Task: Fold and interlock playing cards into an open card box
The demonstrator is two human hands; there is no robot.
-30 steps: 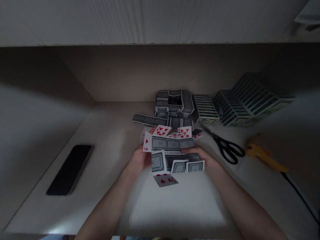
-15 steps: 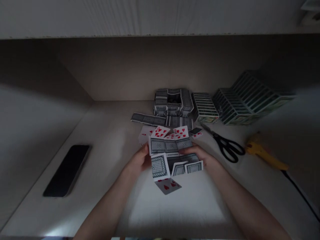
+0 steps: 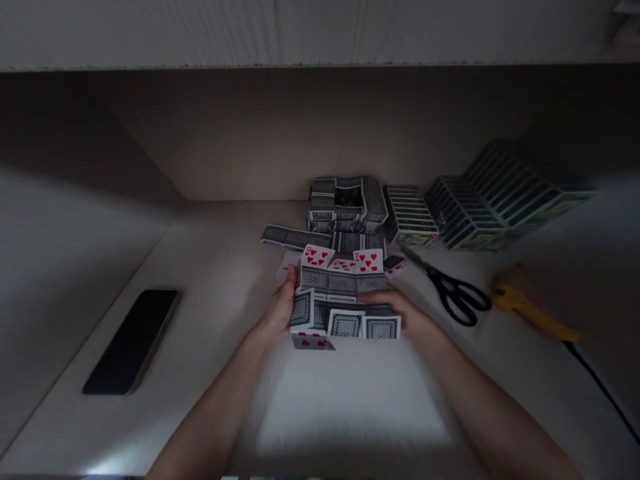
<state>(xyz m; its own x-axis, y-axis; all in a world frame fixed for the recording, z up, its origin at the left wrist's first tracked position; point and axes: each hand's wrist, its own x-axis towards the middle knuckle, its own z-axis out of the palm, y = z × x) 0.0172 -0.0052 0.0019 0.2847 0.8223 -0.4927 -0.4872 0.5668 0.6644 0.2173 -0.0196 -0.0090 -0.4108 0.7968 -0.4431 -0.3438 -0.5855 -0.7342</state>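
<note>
The card structure [image 3: 343, 283] has levelled out since the earlier frame, and its hanging heart card [image 3: 310, 341] has swung up toward it. It sits over the middle of the desk [image 3: 215, 267], between the phone [image 3: 131, 341] toward the left edge and the scissors [image 3: 457, 293]. The left hand [image 3: 277, 310] clasps its left end, the right hand [image 3: 411, 313] its right. It looks light, slick and easily creased; the layered ends seem safer holds than the loose flaps.
</note>
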